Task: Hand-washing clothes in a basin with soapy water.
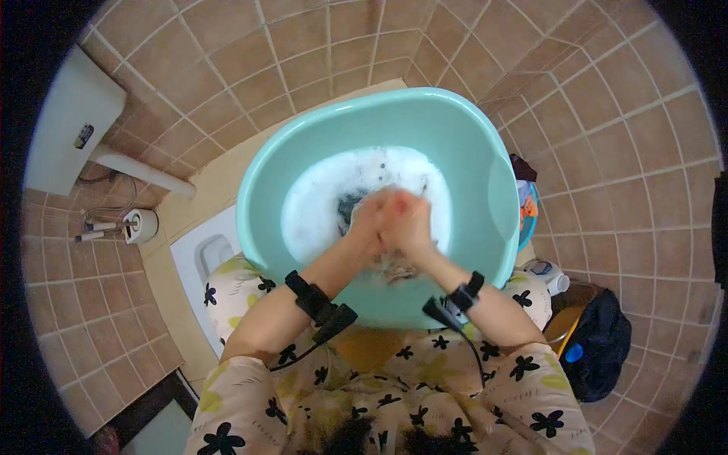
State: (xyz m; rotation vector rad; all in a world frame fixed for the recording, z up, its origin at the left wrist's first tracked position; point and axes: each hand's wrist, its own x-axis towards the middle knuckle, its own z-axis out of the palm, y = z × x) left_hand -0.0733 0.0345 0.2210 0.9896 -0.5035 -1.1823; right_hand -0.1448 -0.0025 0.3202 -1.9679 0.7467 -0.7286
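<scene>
A large turquoise plastic tub (318,125) stands before me, with white suds (310,216) over the water in it. My left hand (368,219) and my right hand (408,222) are pressed together above the suds, fingers curled, slightly blurred. They appear closed on a wet cloth (395,268), whose brownish folds show below my wrists; the part inside the fists is hidden. Dark fabric (347,210) pokes out of the foam beside my left hand; whether it belongs to the same cloth is unclear. Each forearm wears a black strap with a cable.
Left of the tub are a white squat toilet (187,250), a white pipe (145,169) and a toilet-brush holder (142,226). On the right are a blue basin (530,224) with clothes, a white bottle (549,277), and a bucket (563,330) with dark fabric (600,347) over it. Tiled walls enclose the corner.
</scene>
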